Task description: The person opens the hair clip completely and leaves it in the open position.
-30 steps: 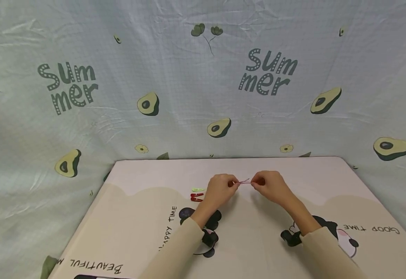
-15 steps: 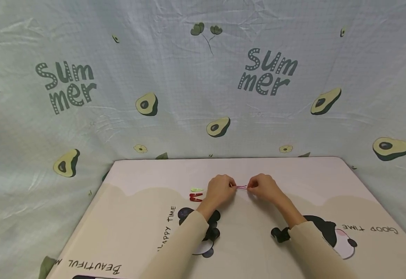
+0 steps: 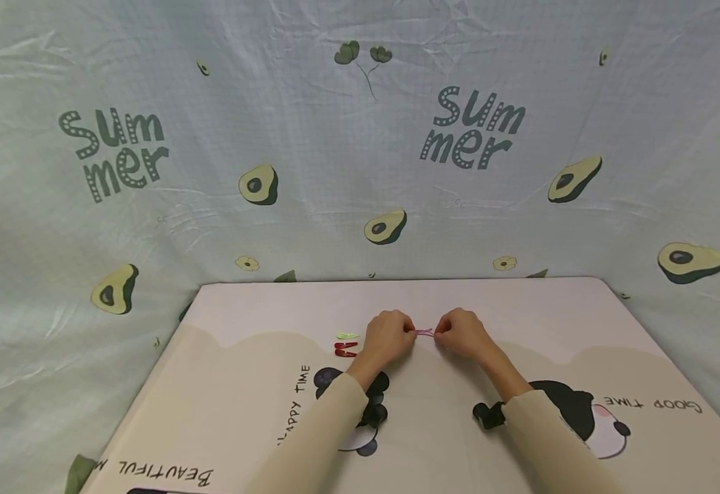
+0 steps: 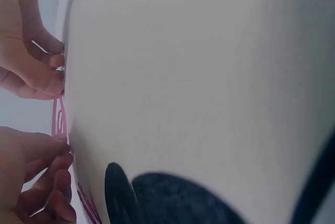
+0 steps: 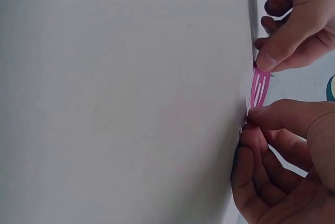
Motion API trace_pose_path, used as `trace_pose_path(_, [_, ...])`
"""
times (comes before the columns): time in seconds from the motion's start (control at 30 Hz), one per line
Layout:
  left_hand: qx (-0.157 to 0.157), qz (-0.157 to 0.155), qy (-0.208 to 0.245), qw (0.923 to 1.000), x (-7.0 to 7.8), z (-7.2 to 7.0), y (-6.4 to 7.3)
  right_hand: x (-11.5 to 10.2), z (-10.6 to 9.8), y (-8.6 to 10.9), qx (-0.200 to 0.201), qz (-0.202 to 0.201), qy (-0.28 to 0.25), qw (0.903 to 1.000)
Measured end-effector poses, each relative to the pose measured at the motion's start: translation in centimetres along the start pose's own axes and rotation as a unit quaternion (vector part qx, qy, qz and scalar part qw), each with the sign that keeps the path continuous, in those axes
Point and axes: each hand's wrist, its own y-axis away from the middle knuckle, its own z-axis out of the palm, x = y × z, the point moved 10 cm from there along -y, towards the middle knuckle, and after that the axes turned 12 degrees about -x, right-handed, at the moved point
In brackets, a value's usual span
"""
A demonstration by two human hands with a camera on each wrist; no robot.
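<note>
A pink snap hair clip (image 3: 424, 333) spans the gap between the two hands, over the far part of the table. My left hand (image 3: 390, 339) pinches one end of it between thumb and fingers, and my right hand (image 3: 466, 334) pinches the other. Seen from the left wrist, the clip (image 4: 58, 122) has an inner tongue inside its frame; its ends are hidden under the fingertips. The right wrist view shows slots in the pink clip (image 5: 259, 88). To the left of my left hand lie a light green hair clip (image 3: 347, 336) and red hair clips (image 3: 346, 345).
The table (image 3: 446, 446) has a pale cover printed with panda figures and words. Behind it hangs a curtain (image 3: 322, 137) with avocado prints. A dark-edged shape (image 3: 149, 490) shows at the lower left edge of the view.
Both hands have come lower and nearer to me with the pink hair clip, and the right hand has moved left, closer to the left hand. The clips on the table have not moved.
</note>
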Motion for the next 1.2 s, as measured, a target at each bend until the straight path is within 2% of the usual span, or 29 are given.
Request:
trace_pose_path(0.17, [-0.005,-0.008,0.002,1.0000,-0.2,0.1,-0.1,-0.2,0.0,-0.1,0.000,-0.010,0.004,0.9999])
trace_pose_path(0.63, [-0.021,-0.010,0.006,0.9997,-1.1,-0.2,-0.4,0.0,0.0,-0.3,-0.012,-0.003,-0.014,0.9998])
trace_pose_path(0.8, [-0.025,-0.010,0.026,0.9993,-1.4,-0.8,-0.2,-0.2,-0.6,0.0,-0.003,-0.007,0.010,0.9999])
trace_pose_path(0.93, [-0.024,0.005,0.044,0.9988,-1.6,-1.5,0.2,-0.7,-1.3,0.4,0.011,-0.017,0.026,0.9995])
trace_pose_path(1.2, [0.005,0.031,0.062,0.9976,-2.7,-4.2,1.6,-3.3,-1.9,1.3,0.010,-0.053,0.028,0.9981])
